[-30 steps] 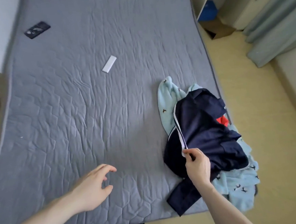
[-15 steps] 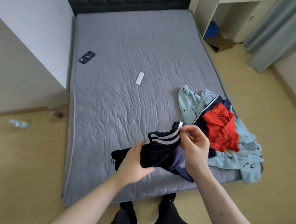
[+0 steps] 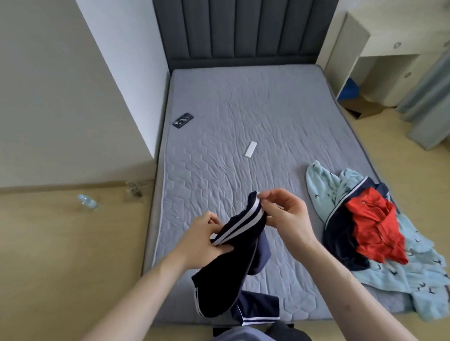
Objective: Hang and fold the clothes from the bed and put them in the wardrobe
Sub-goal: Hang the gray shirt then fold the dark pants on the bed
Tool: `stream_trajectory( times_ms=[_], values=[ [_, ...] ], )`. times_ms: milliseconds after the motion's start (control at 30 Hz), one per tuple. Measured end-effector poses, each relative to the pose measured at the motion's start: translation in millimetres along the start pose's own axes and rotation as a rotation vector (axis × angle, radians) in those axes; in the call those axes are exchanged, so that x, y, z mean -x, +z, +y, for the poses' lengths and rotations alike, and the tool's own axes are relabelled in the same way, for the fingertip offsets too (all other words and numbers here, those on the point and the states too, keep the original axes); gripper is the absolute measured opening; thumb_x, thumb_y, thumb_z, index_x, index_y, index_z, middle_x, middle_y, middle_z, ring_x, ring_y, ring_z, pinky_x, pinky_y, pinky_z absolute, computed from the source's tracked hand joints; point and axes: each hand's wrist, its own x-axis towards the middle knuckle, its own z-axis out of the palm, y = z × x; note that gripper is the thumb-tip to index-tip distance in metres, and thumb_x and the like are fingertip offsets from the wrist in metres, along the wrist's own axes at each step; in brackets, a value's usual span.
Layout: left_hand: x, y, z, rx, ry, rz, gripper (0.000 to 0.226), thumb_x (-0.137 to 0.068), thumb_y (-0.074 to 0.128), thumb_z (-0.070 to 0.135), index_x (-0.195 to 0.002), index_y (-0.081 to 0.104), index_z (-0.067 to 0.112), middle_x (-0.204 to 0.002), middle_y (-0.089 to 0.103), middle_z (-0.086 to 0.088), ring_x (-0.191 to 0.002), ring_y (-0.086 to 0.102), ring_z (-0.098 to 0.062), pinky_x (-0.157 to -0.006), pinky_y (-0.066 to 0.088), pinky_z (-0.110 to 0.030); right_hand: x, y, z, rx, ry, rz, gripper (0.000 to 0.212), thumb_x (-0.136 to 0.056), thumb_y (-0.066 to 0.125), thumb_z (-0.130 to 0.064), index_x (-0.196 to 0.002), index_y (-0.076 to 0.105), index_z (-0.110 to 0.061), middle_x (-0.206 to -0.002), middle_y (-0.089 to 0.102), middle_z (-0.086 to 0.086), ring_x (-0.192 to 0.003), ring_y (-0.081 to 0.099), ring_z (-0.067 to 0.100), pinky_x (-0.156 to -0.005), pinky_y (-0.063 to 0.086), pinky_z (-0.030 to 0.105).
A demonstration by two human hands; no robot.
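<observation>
I hold a navy garment with white stripes in the air over the foot of the grey bed. My left hand grips its striped band at the lower left. My right hand pinches the same band at its upper end. The rest of the garment hangs down toward the bed's front edge. On the bed's right side lies a pile: a red garment on a dark navy one, over a light blue patterned garment that spills off the corner.
A black phone lies near the bed's left edge and a small white remote in the middle. A wall corner stands to the left, with a plastic bottle on the wooden floor. White shelving, a cardboard box and curtains are at the right.
I lifted the navy striped garment off the pile and brought it left; my left hand took hold of its band. The red garment is now uncovered. My view pulled back from the bed.
</observation>
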Motion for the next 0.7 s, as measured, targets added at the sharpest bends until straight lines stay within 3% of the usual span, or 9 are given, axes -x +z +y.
stream_trajectory(
  times_ms=[100,200,333,433,500,600,700],
  values=[
    [14,-15,4,-0.004,-0.133,0.036,0.039,-0.091,0.059,0.062,-0.088,0.071,0.025,-0.079,0.07,0.01,-0.074,0.065,-0.004,-0.072,0.051,-0.033,-5,-12,4,-0.014,0.09,0.154,0.017,-0.097,0.064,0.0,-0.096,0.075,-0.013,-0.09,0.079,0.007,-0.083,0.074,0.022,-0.072,0.061,0.03],
    [20,-24,20,0.218,-0.166,0.155,0.044,-0.098,0.06,0.05,-0.073,0.061,0.013,-0.061,0.06,0.008,-0.057,0.056,-0.007,-0.061,0.043,-0.034,-2,-24,15,0.09,0.198,0.072,0.026,-0.097,0.07,-0.01,-0.122,0.068,-0.016,-0.118,0.075,0.005,-0.096,0.074,0.016,-0.085,0.062,0.031],
    [14,-30,50,0.632,-0.261,0.255,0.04,-0.101,0.061,0.041,-0.08,0.059,0.007,-0.075,0.058,-0.006,-0.074,0.058,-0.017,-0.071,0.044,-0.038,28,-20,31,0.462,0.249,-0.308,0.061,-0.086,0.083,-0.03,-0.137,0.051,-0.04,-0.137,0.059,-0.018,-0.112,0.067,0.001,-0.084,0.056,0.019],
    [11,-34,70,1.02,-0.364,0.253,0.032,-0.103,0.061,0.036,-0.102,0.064,0.004,-0.098,0.068,-0.019,-0.101,0.069,-0.034,-0.095,0.052,-0.048,55,-3,53,0.669,0.274,-0.573,0.091,-0.071,0.088,-0.057,-0.144,0.033,-0.05,-0.14,0.052,-0.028,-0.128,0.055,-0.003,-0.089,0.048,0.009],
    [11,-38,80,1.14,-0.388,0.217,0.028,-0.102,0.063,0.028,-0.111,0.064,0.002,-0.111,0.071,-0.026,-0.109,0.07,-0.041,-0.099,0.053,-0.056,66,12,66,0.687,0.256,-0.532,0.103,-0.065,0.086,-0.069,-0.147,0.028,-0.05,-0.137,0.048,-0.032,-0.131,0.048,-0.005,-0.095,0.04,0.01],
    [15,-38,89,1.232,-0.29,0.145,0.002,-0.096,0.07,0.012,-0.096,0.069,0.01,-0.099,0.071,-0.02,-0.092,0.074,-0.032,-0.081,0.062,-0.047,69,31,77,0.622,0.286,-0.375,0.101,-0.061,0.085,-0.072,-0.142,0.032,-0.045,-0.133,0.052,-0.029,-0.126,0.05,-0.008,-0.097,0.04,0.012],
    [21,-35,90,1.118,-0.258,0.231,0.036,-0.093,0.074,0.008,-0.12,0.05,0.012,-0.113,0.071,-0.013,-0.101,0.072,-0.023,-0.077,0.062,-0.039,62,43,80,0.585,0.322,-0.246,0.082,-0.061,0.082,-0.074,-0.125,0.045,-0.04,-0.119,0.065,-0.025,-0.105,0.063,-0.009,-0.086,0.053,0.015]
  ],
)
